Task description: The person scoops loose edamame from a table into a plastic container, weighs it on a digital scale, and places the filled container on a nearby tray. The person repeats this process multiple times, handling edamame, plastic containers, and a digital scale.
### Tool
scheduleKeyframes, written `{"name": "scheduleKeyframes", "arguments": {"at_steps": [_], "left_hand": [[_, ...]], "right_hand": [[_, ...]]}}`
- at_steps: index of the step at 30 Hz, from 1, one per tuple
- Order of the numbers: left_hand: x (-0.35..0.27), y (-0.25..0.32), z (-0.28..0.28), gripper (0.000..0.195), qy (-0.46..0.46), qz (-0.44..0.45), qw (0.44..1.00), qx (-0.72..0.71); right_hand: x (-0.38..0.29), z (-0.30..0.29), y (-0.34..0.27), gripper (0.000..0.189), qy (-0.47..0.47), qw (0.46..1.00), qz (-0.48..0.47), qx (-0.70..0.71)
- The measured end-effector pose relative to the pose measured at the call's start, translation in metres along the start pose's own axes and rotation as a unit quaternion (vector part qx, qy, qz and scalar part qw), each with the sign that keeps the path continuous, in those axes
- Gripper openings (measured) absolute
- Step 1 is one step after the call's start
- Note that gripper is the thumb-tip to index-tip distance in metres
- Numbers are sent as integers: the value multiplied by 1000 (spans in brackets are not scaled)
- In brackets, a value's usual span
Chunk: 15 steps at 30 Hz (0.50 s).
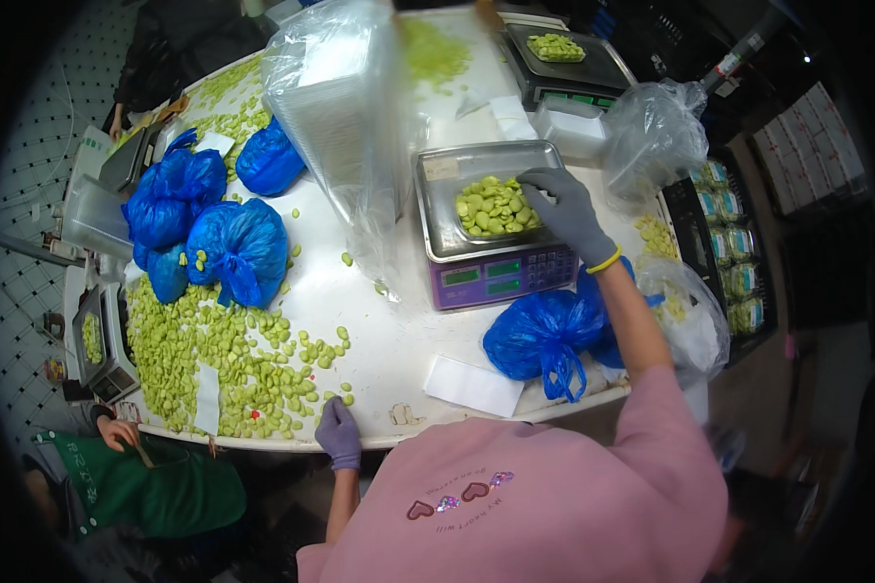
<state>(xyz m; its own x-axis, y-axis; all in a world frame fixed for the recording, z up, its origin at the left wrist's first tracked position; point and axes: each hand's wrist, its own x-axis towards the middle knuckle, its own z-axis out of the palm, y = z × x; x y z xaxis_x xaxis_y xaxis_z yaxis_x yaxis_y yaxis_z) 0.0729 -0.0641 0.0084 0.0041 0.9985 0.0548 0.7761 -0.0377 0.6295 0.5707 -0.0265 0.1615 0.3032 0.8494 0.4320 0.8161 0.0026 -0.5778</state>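
Note:
My right hand (565, 211), in a grey glove with a yellow band at the wrist, is at the right edge of a clear plastic tray of shelled broad beans (490, 207). The tray rests on the steel pan of a purple digital scale (507, 280). Whether the fingers grip a bean or the tray's rim cannot be told. My left hand (339, 433), in a purple-grey glove, lies at the table's near edge with its fingertips close together, beside a few loose beans (346, 393). Left of it spreads a large heap of beans (211, 357).
Tied blue plastic bags (240, 251) sit on the left, another (547, 339) near my right arm. A bagged stack of clear trays (335, 124) stands behind. White paper (474, 385) lies near the front edge. A black crate (729, 248) holds packed trays. A co-worker's hand (119, 433) is lower left.

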Motion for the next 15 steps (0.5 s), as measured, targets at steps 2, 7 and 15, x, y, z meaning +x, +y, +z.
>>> {"name": "scheduleKeyframes", "arguments": {"at_steps": [2, 7, 15], "left_hand": [[-1, -1, 1, 19, 5, 2, 1000, 12], [0, 2, 0, 19, 10, 5, 1000, 23], [1, 7, -1, 22, 7, 0, 1000, 17]], "right_hand": [[-2, -8, 4, 22, 1, 999, 24, 21], [-13, -3, 7, 19, -36, 998, -43, -33], [18, 8, 13, 24, -56, 990, -75, -109]]}}
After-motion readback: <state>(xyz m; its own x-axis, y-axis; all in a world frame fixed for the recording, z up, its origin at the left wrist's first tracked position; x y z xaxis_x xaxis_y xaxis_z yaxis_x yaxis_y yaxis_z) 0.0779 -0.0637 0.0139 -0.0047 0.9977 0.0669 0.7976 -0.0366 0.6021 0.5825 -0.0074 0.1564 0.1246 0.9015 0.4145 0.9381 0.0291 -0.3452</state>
